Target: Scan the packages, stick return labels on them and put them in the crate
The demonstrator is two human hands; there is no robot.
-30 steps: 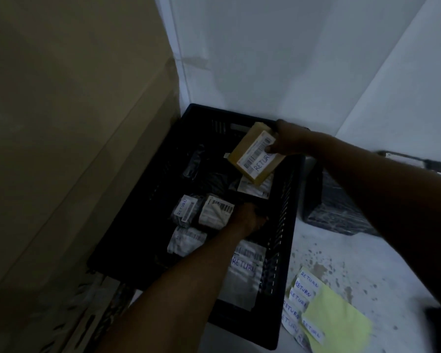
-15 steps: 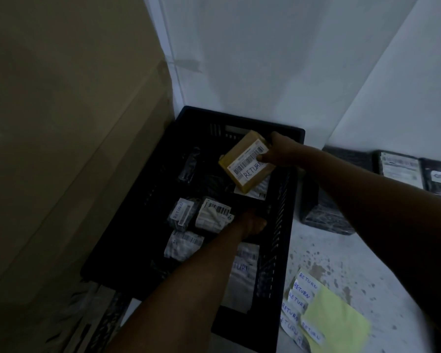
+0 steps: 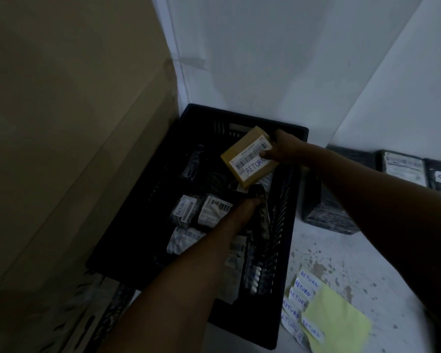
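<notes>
Over the far right part of the black crate (image 3: 239, 115), my right hand (image 3: 283, 149) grips a small brown box (image 3: 242, 159) that bears a barcode label and a handwritten RETURN sticker. Inside the crate, near its right wall, my left hand (image 3: 247, 203) curls round the upper edge of a dark flat package (image 3: 261, 225), which stands tilted against that wall. Small wrapped packages (image 3: 213, 210) with barcodes and RETURN stickers lie on the crate floor, left of that hand.
A tall cardboard box (image 3: 61, 149) stands against the crate's left side. White walls meet in a corner behind it. On the floor to the right lie several RETURN stickers (image 3: 303, 294) beside a yellow sheet (image 3: 339, 319). More dark packages (image 3: 403, 169) lie further back.
My right hand has brought the brown box lower into the crate. My left hand has tipped the dark flat package up from lying flat towards the right wall.
</notes>
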